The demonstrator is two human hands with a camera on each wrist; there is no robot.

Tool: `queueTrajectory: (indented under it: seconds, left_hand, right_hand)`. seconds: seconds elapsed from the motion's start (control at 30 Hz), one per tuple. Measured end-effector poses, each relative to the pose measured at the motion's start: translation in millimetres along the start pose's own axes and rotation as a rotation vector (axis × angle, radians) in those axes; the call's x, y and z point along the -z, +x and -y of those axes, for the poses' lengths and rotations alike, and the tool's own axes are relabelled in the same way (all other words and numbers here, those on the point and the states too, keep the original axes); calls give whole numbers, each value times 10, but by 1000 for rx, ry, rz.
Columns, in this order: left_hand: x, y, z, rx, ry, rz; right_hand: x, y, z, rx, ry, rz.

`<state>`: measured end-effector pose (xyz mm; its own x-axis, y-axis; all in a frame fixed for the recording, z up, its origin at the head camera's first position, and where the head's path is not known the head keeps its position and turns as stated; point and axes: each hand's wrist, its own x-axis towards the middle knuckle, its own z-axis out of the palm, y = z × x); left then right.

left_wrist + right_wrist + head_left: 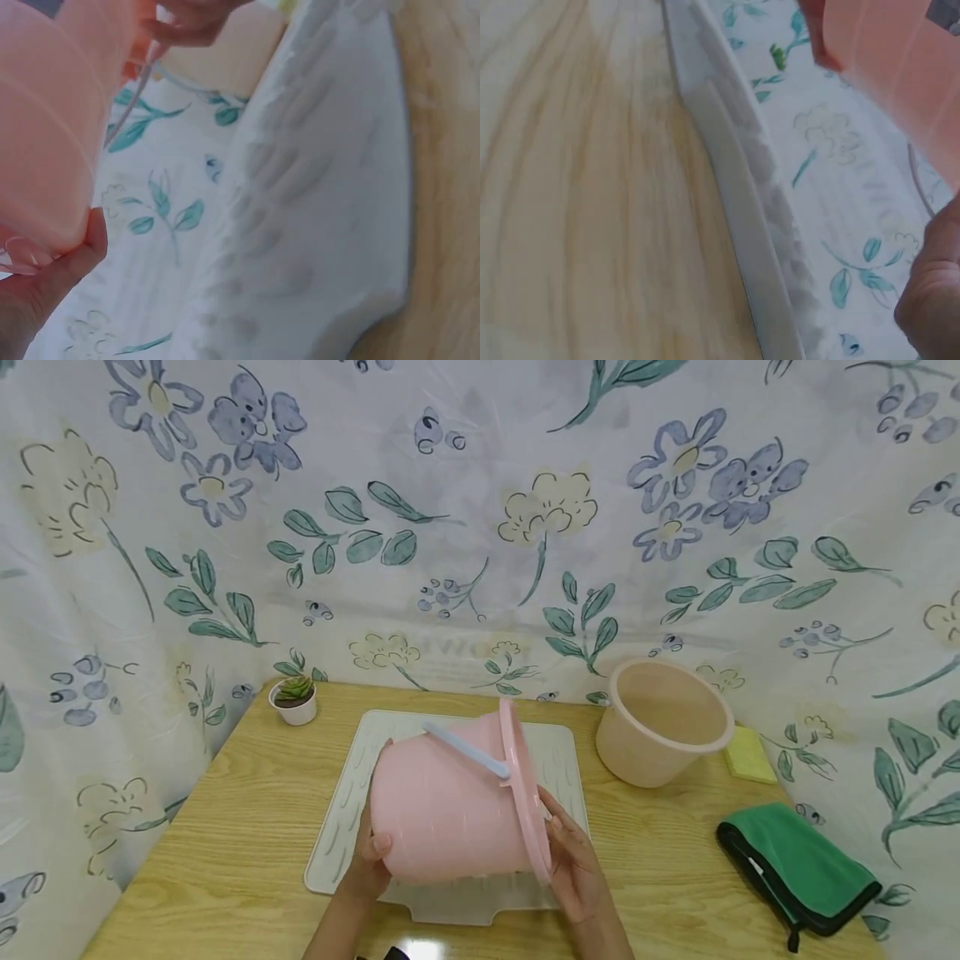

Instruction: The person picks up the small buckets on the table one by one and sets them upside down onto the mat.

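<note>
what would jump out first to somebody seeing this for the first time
Probably the pink bucket, tipped on its side over the pale mat, with the left hand at its base and the right hand at its rim. Next might come the green cloth at the right of the wooden table, and the flowered curtain behind everything.

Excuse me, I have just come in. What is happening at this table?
A person holds a pink bucket tipped on its side above a white mat. The left hand grips the closed end, the right hand the rim side. The open end faces the person's right, where a beige bucket stands upright on the table, with a yellow sponge and a green cloth farther right.
</note>
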<state>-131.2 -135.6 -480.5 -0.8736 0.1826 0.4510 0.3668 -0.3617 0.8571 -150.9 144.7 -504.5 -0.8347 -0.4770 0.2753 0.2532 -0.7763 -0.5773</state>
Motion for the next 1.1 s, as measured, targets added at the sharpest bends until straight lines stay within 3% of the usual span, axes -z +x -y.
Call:
queueTrajectory:
  seconds: [0.13,0.3,0.4,0.53,0.83,0.97,1.1]
  left_hand:
    - [32,46,-144,-60,146,-65]
    - [128,34,-245,-108,154,-102]
    - [198,18,-307,-106,163,-124]
    - [266,-10,-421,-85,286,-165]
    - [242,-58,-663,7,730,-311]
    - [233,-68,-704,28,820,-295]
    - [243,-77,-740,10,900,-262]
  right_hand:
    - [18,-1,80,-82,-287,-77]
    - [19,-2,161,-124,-570,-179]
    - [36,-11,205,-138,-691,-224]
    - [78,-31,264,-159,-784,-253]
    - [148,-90,355,-149,-872,-270]
    - [170,-116,377,-135,-901,-272]
    - [177,-147,416,-134,-927,-289]
